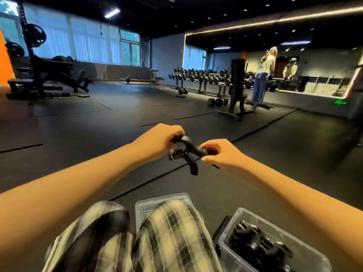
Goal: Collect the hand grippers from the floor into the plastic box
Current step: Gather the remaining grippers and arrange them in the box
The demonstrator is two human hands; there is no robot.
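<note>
A black hand gripper [189, 154] hangs in the air in front of me, above the dark floor mats. My left hand [159, 141] grips its upper left end and my right hand [220, 155] grips one handle on the right; the other handle points down, free. A clear plastic box [233, 232] stands on the floor at the lower right, with several black hand grippers [255, 242] piled inside. A clear plastic lid [141, 208] lies between my knees, partly hidden by my checked trousers.
Black rubber floor mats [98, 134] stretch ahead. A dumbbell rack [206, 77] and a black stand [236, 91] are at the far right, with a person [262, 75] by the wall mirror. A bench and weight rack [45, 73] stand at the far left.
</note>
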